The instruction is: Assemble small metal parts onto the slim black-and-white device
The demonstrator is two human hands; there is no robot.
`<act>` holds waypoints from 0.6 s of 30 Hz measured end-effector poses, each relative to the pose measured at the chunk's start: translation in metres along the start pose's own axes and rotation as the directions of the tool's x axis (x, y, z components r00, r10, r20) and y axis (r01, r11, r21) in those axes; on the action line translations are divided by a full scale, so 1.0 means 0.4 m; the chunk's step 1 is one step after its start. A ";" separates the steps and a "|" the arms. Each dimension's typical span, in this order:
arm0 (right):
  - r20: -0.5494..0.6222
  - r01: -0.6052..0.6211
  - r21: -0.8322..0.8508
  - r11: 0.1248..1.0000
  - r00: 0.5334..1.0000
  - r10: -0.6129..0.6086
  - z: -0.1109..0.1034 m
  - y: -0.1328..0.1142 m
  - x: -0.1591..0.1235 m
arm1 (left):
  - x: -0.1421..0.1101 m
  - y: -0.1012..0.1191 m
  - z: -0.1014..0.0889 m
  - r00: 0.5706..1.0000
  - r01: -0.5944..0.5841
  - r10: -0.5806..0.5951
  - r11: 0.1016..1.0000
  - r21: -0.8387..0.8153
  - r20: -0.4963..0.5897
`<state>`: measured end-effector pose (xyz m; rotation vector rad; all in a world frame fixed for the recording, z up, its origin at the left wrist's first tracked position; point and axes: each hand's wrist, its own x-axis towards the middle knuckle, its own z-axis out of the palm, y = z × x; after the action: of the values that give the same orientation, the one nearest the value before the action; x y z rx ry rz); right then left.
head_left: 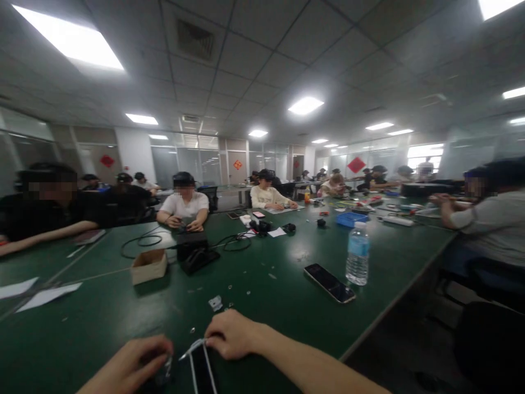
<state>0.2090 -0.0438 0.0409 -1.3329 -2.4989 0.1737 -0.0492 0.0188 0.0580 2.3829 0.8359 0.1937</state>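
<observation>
Near the bottom edge, a black rectangular object with light metal edges [203, 369] lies on the table. My right hand [230, 332] is closed at its top end, thumb and fingers on a thin silvery metal piece [189, 349] that slants across it. Left of it, my left hand [133, 361] has its fingers curled in, with a small shiny bit [167, 365] at the fingertips, too blurred to name. Beyond my right hand sit a small grey metal part [215, 302] and several tiny rings, one being a small ring [192, 330].
On the green table [262, 290] are a cardboard box [149, 266], a black device [194, 251] with cables, a phone [329, 282], a water bottle [358, 254] and a blue tray [351, 219]. White papers [49, 296] lie left. Several people sit around.
</observation>
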 end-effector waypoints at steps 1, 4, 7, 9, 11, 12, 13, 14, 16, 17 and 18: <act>-0.008 -0.001 0.021 1.000 1.000 0.001 0.003 -0.002 -0.002 | -0.009 0.017 -0.006 1.000 -0.003 0.003 1.000 0.017 0.001; -0.048 -0.005 0.076 0.997 0.999 0.009 0.011 -0.006 -0.006 | -0.014 0.068 -0.013 0.998 -0.016 0.020 0.998 0.069 -0.064; -0.055 -0.010 0.118 0.993 0.998 0.017 0.012 -0.013 -0.010 | -0.011 0.094 -0.004 0.993 -0.019 0.030 0.996 0.092 -0.118; -0.057 -0.021 0.134 0.991 0.998 0.029 0.006 -0.019 -0.014 | -0.012 0.098 0.004 0.990 -0.020 0.032 0.996 0.089 -0.136; -0.052 -0.031 0.152 0.988 0.998 0.039 -0.002 -0.026 -0.018 | -0.012 0.096 0.010 0.991 -0.016 0.026 0.997 0.077 -0.134; -0.047 -0.034 0.162 0.986 0.998 0.043 -0.007 -0.029 -0.019 | -0.011 0.095 0.013 0.991 -0.015 0.024 0.997 0.070 -0.129; -0.041 -0.039 0.171 0.985 0.998 0.047 -0.010 -0.032 -0.020 | -0.011 0.094 0.014 0.992 -0.016 0.024 0.998 0.064 -0.123; -0.035 -0.044 0.177 0.983 0.998 0.051 -0.013 -0.034 -0.021 | -0.009 0.092 0.016 0.993 -0.017 0.024 0.998 0.059 -0.118; -0.032 -0.050 0.183 0.982 0.998 0.057 -0.016 -0.035 -0.021 | -0.007 0.089 0.020 0.993 -0.025 0.031 0.998 0.049 -0.116; -0.034 -0.051 0.185 0.981 0.998 0.058 -0.015 -0.035 -0.021 | -0.006 0.088 0.021 0.992 -0.031 0.036 0.999 0.045 -0.118; -0.036 -0.052 0.188 0.981 0.998 0.060 -0.014 -0.035 -0.020 | -0.006 0.086 0.023 0.992 -0.039 0.043 0.998 0.041 -0.120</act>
<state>0.2040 -0.0585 0.0480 -1.3157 -2.3469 0.3798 -0.0303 -0.0085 0.0708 2.4458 0.8535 0.3447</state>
